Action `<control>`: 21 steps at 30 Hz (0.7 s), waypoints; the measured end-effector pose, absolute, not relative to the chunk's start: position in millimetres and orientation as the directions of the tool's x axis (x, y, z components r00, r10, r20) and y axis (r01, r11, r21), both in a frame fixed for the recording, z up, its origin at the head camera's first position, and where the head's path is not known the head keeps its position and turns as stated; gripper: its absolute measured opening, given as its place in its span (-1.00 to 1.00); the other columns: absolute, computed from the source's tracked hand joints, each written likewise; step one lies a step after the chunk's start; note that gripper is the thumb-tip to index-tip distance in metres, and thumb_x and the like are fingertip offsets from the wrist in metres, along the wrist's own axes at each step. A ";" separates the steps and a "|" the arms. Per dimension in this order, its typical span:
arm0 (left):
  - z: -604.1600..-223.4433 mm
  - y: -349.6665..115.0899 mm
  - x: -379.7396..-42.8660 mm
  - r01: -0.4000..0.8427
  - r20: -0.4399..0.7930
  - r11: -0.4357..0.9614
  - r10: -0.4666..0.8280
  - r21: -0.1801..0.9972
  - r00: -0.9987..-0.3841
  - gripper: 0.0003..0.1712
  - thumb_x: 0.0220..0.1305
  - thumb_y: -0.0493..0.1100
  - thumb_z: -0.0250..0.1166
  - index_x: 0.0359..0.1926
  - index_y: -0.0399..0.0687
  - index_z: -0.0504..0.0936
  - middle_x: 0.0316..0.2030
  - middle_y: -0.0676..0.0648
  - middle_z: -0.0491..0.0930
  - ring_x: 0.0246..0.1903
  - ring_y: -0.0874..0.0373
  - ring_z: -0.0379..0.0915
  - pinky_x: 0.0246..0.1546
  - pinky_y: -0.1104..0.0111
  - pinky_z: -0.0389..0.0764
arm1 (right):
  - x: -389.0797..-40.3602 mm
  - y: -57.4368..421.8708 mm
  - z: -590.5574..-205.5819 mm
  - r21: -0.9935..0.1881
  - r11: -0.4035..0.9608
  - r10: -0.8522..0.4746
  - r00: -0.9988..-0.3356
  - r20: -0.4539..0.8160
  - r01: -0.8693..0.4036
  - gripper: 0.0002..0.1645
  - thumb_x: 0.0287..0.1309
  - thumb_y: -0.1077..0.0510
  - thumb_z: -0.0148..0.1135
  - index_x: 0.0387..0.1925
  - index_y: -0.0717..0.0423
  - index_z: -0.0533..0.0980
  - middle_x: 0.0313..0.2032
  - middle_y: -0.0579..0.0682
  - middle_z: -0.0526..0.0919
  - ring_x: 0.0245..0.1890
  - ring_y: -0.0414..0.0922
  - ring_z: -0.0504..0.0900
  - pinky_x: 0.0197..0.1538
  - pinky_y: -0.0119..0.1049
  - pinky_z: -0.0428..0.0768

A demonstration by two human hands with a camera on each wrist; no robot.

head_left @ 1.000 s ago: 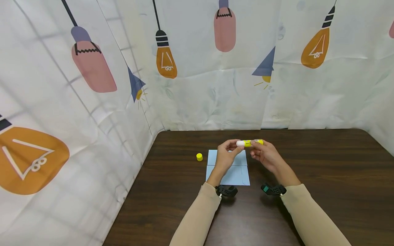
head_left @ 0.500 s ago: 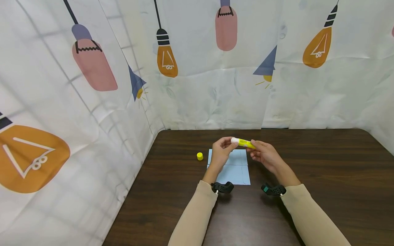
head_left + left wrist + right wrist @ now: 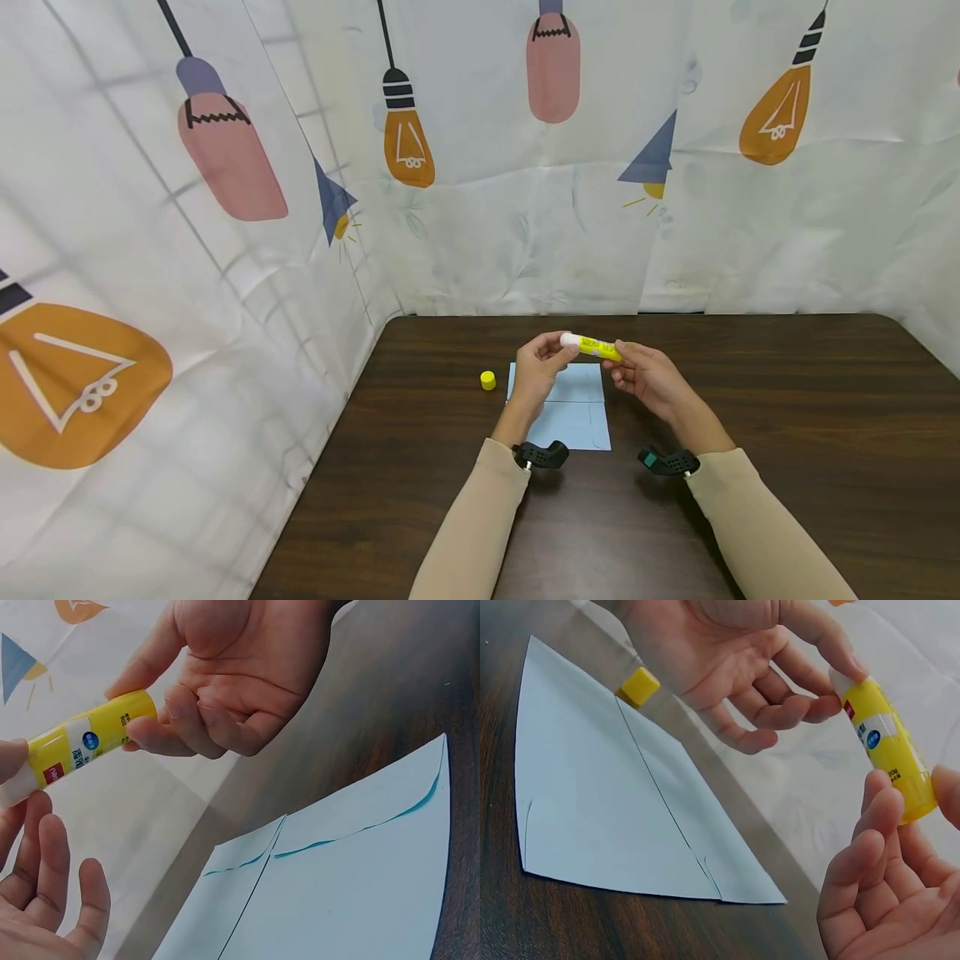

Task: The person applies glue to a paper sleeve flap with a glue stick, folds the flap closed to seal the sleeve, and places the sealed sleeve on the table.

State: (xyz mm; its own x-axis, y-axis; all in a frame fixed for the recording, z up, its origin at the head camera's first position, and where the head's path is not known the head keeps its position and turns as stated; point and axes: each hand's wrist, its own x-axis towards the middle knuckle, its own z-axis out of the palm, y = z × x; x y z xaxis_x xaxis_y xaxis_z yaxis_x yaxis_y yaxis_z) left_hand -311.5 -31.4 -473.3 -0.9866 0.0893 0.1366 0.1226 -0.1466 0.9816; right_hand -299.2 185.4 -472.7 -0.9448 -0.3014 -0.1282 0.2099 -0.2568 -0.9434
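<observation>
A yellow glue stick (image 3: 596, 347) with a white end is held up between both hands, above the paper. My left hand (image 3: 536, 375) pinches its white end between thumb and fingers. At the yellow end, my right hand (image 3: 652, 383) grips it with thumb and fingertips, as the left wrist view also shows on the glue stick (image 3: 94, 735). Below lies light blue paper (image 3: 573, 417) with a dark line across it; teal curved marks show on the paper (image 3: 330, 892) in the left wrist view. A yellow cap (image 3: 488, 381) stands on the table left of the paper.
The dark wooden table (image 3: 795, 467) has a raised, patterned curtain (image 3: 480, 242) along its back and left sides. Black bands with small devices sit on both wrists, the left band (image 3: 542, 455) close to the paper's near edge.
My left hand has moved slightly left with the white end. The glue stick has tilted, its white end now higher than its yellow end. My right hand has stayed almost still.
</observation>
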 end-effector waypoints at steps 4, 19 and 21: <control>-473.9 -29.4 -311.2 0.105 0.119 -0.145 0.088 0.984 -0.989 -0.64 0.29 -0.20 0.45 0.06 -0.25 0.68 -0.21 0.00 0.67 -0.27 0.27 0.58 -0.24 0.51 0.61 | -298.0 185.8 -472.6 -0.935 -0.290 -0.321 -0.941 -0.107 0.205 -0.75 0.56 -0.05 0.02 -0.09 -0.02 0.54 -0.35 -0.16 0.76 -0.46 -0.30 0.56 -0.26 -0.51 0.62; -474.2 -32.1 -311.4 0.129 0.141 -0.139 0.083 0.982 -0.987 -0.63 0.27 -0.16 0.47 0.03 -0.28 0.68 -0.24 0.01 0.68 -0.28 0.28 0.60 -0.22 0.48 0.64 | -298.5 180.5 -471.9 -0.948 -0.239 -0.297 -0.945 -0.134 0.209 -0.79 0.52 -0.05 0.09 -0.06 -0.02 0.50 -0.32 -0.15 0.75 -0.44 -0.26 0.55 -0.26 -0.50 0.61; -474.2 -32.2 -312.0 0.128 0.141 -0.138 0.081 0.982 -0.987 -0.62 0.27 -0.16 0.48 0.03 -0.27 0.68 -0.23 -0.01 0.68 -0.28 0.27 0.61 -0.22 0.48 0.65 | -298.3 180.4 -471.7 -0.948 -0.241 -0.299 -0.945 -0.132 0.208 -0.80 0.52 -0.04 0.10 -0.08 -0.03 0.50 -0.32 -0.15 0.75 -0.44 -0.27 0.55 -0.26 -0.50 0.61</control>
State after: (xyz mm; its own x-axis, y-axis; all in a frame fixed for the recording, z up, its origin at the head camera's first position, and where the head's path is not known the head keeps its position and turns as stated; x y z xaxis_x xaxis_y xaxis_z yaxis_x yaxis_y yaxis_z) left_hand -312.0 -32.2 -474.2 -0.9867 0.0815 0.1406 0.1285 -0.1383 0.9820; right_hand -298.3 180.4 -471.7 -0.9451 -0.2989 -0.1320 0.2085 -0.2405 -0.9480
